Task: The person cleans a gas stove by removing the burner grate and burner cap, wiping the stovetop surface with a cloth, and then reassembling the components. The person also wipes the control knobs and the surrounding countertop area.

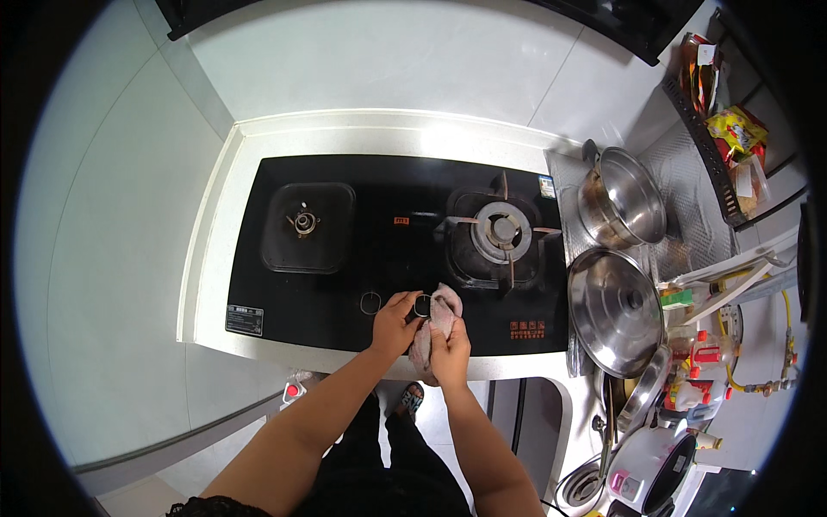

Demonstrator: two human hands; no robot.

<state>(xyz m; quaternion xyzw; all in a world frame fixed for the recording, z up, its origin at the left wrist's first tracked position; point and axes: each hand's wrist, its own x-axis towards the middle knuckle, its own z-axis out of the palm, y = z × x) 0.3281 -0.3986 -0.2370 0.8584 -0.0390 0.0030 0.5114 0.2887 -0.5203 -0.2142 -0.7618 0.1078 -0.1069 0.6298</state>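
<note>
A black glass gas cooktop (392, 258) lies in the counter before me. At its front edge my left hand (396, 323) has thumb and fingertips closed about the right control knob (422, 305), a dark round with a pale rim. Just right of that knob, my right hand (450, 351) grips a crumpled, pinkish-grey cloth (445, 302). The cloth's upper part rests by the knob, and its lower end hangs toward the counter edge. The left control knob (370, 302) stands free of both hands.
The right burner (502, 230) carries a pan support; the left burner (302, 222) is bare of one. A steel pot (629, 198) and a large lid (613, 302) crowd the right side. Farther down are bottles (711, 349) and a white rice cooker (642, 461).
</note>
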